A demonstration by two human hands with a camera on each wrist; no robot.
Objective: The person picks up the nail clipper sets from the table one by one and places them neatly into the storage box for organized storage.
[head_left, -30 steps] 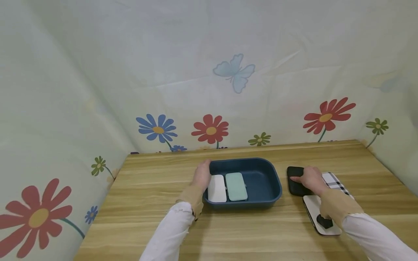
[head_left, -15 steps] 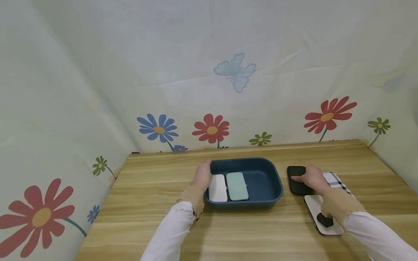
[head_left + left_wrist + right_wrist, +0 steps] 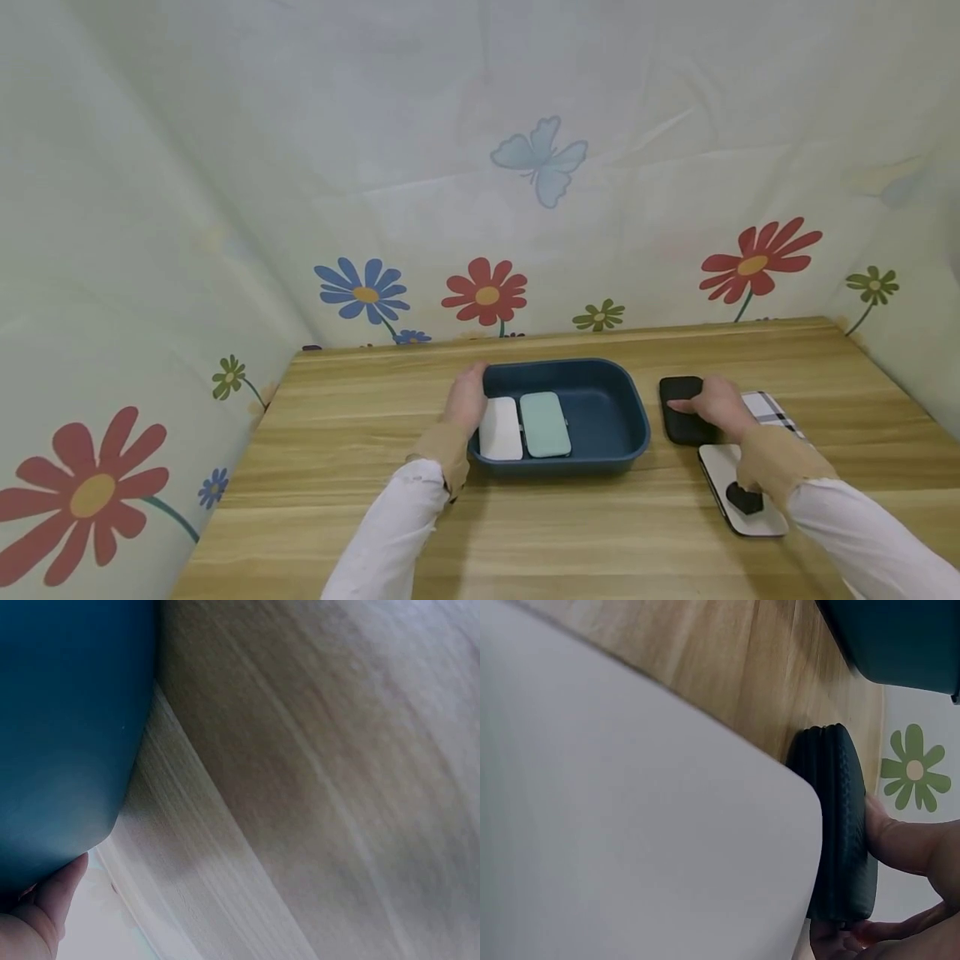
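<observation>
The left hand point(image 3: 465, 402) grips the left wall of a dark blue bin point(image 3: 611, 421), with fingers over its rim in the head view. In the left wrist view, a fingertip touches the outside of the bin. A white slim case point(image 3: 500, 429) and a mint-green slim case point(image 3: 545, 425) lie side by side in the bin's left part. To the right of the bin, the right hand point(image 3: 720, 408) holds a black textured case point(image 3: 845, 825). Its thumb lies on one face and other fingers reach round the edge. The black case stays at table level.
A white case point(image 3: 753, 521) lies under the right forearm, close to the camera in the right wrist view. Behind it is a plaid case point(image 3: 772, 412), partly hidden by the hand. The wooden table point(image 3: 360, 408) meets a flower-printed curtain point(image 3: 420, 208) at the back.
Both hands keep their places on the bin and the black case. Only the head view shifts slightly.
</observation>
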